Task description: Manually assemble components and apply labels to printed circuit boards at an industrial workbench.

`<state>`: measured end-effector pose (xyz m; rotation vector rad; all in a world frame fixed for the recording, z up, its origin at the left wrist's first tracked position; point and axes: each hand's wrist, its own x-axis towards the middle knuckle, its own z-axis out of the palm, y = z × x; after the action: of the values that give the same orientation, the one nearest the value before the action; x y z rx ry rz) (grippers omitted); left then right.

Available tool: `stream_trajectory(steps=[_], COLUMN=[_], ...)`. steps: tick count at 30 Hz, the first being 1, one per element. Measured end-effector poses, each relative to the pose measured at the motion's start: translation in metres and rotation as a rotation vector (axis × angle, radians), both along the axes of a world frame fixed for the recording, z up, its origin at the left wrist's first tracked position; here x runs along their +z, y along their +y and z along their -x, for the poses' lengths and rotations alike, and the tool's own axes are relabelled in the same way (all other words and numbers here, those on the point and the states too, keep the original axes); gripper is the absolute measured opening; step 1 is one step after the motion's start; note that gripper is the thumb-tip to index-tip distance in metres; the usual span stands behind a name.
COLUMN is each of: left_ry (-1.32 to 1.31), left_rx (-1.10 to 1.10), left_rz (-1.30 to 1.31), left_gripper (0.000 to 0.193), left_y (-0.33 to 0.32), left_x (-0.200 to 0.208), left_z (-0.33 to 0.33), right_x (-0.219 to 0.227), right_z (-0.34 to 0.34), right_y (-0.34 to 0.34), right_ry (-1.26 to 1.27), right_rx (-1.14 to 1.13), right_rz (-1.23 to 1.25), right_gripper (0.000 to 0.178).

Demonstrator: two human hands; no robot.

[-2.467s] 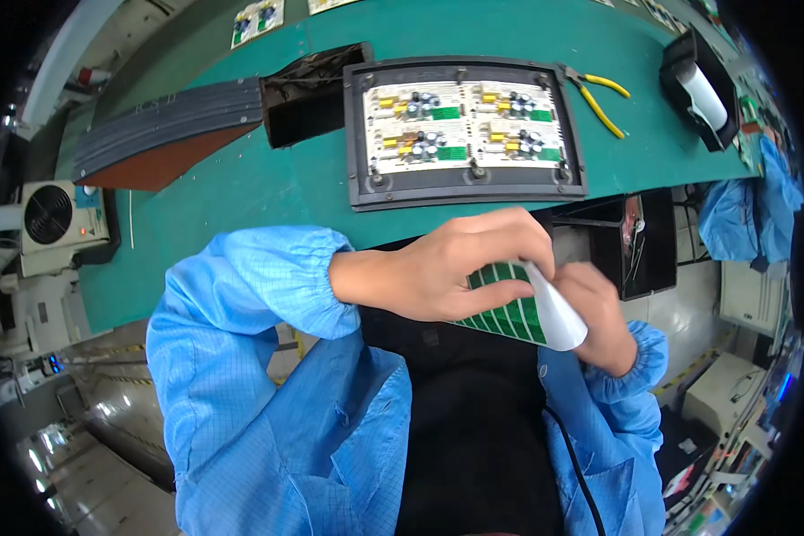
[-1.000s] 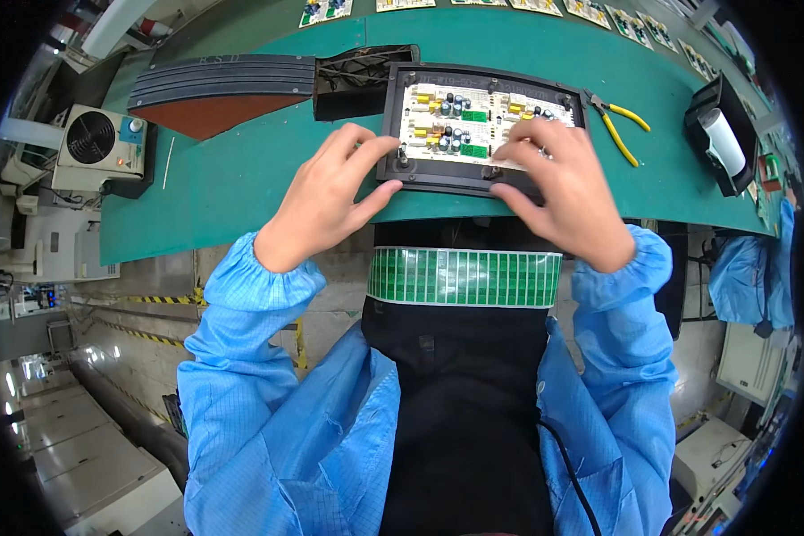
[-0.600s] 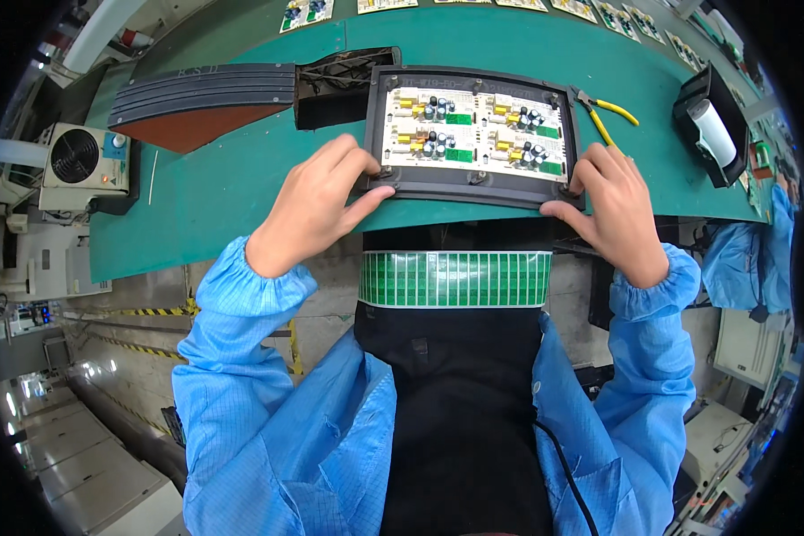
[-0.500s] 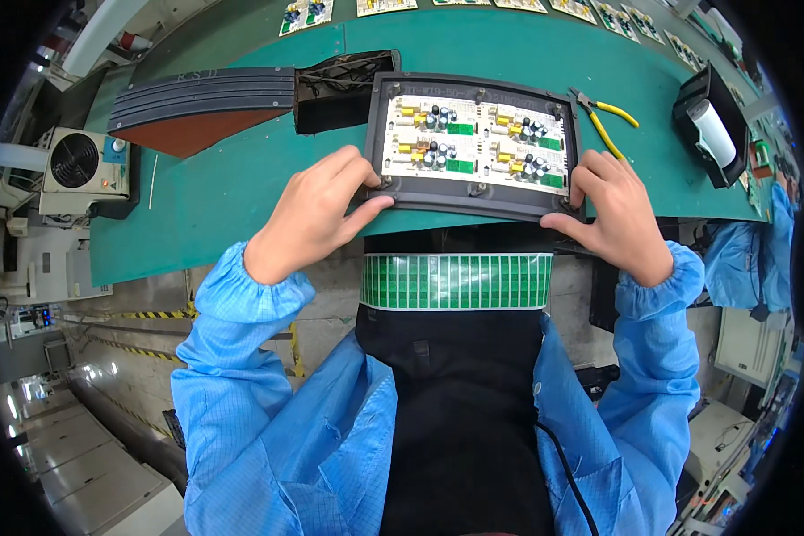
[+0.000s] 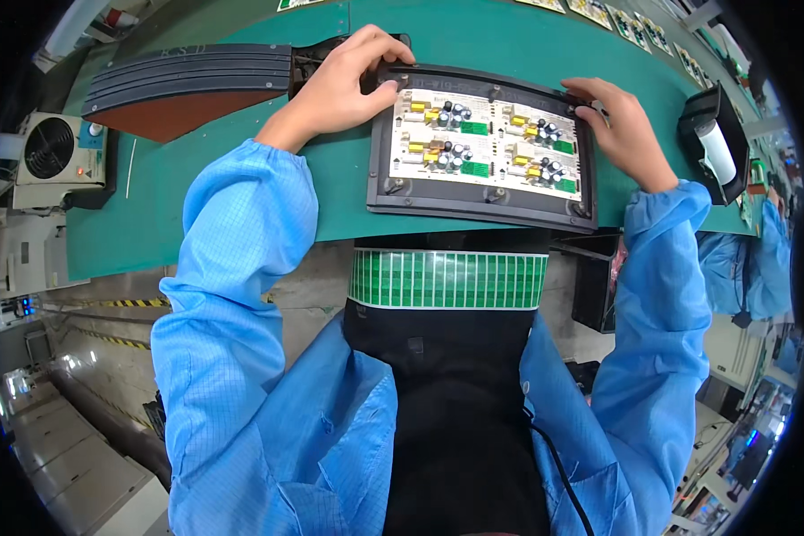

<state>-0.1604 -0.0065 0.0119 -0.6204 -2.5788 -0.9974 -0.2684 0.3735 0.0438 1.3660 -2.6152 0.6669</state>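
A black rectangular frame (image 5: 473, 201) lies near the table's front edge, holding a white panel of circuit boards (image 5: 491, 143). The panel carries yellow parts, dark round capacitors and green blocks. Small dark posts sit along the frame's border. At the far left corner, my left hand (image 5: 348, 85) has its thumb on the border and its fingers bent over the far edge. My right hand (image 5: 621, 125) holds the far right corner between thumb and fingers. Whatever posts lie under the fingertips are hidden.
A long dark ribbed piece with a brown side (image 5: 188, 94) lies at left, near a small fan unit (image 5: 58, 152). A black holder with a white roll (image 5: 715, 147) stands right. More circuit boards (image 5: 630, 27) line the back. A green label sheet (image 5: 447, 279) hangs below the table edge.
Both hands have moved from the frame's near corners to its far corners. The pliers, seen before beside the frame, no longer show. The view has shifted slightly.
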Motion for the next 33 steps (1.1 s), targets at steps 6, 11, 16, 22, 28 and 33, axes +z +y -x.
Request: stream_trajectory(steps=[6, 11, 16, 22, 28, 33], left_ry=[-0.081, 0.079, 0.078, 0.079, 0.156, 0.031], left_rx=[0.047, 0.035, 0.033, 0.066, 0.089, 0.119], left_rz=[-0.001, -0.014, -0.029, -0.013, 0.020, -0.160], left_gripper=[0.031, 0.028, 0.026, 0.025, 0.024, 0.028], left_y=[0.003, 0.007, 0.005, 0.002, 0.002, -0.005], left_x=[-0.002, -0.006, -0.010, -0.010, -0.014, -0.013], left_z=[-0.009, -0.011, -0.012, -0.016, -0.012, -0.005], right_x=[0.021, 0.000, -0.003, 0.018, 0.025, 0.056], right_z=[-0.025, -0.024, -0.016, -0.040, -0.042, -0.051], right_y=[-0.058, -0.096, -0.107, -0.077, -0.068, -0.063], right_ry=[0.109, 0.346, 0.266, 0.179, -0.009, -0.230], right_rx=[0.178, 0.168, 0.102, 0.133, 0.170, 0.168], right_rz=[-0.047, -0.061, -0.119, -0.174, -0.128, -0.143], right_gripper=[0.032, 0.022, 0.016, 0.013, 0.018, 0.031])
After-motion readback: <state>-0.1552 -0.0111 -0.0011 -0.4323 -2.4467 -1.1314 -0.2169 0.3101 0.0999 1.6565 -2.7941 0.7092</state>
